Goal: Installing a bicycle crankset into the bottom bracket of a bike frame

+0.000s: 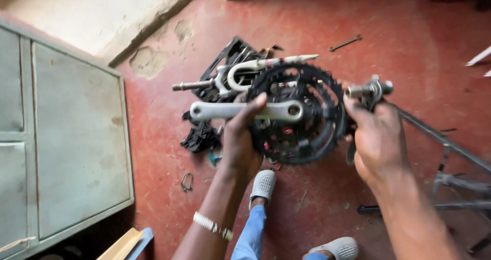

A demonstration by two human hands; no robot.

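- Left hand (239, 139): fingers curled round the silver crank arm (245, 110), gripping it.
- Right hand (377, 137): fingers closed on a small metal fitting (369, 90) just beside the black chainring set (299, 119).
- Crankset held up over the red floor (169, 152), above the sandalled feet (263, 186).

A grey metal cabinet (66, 137) stands on a worn red floor (409, 35), where a spanner (346, 43), a white suspension fork (240, 73) and a small shackle (186, 181) lie scattered.
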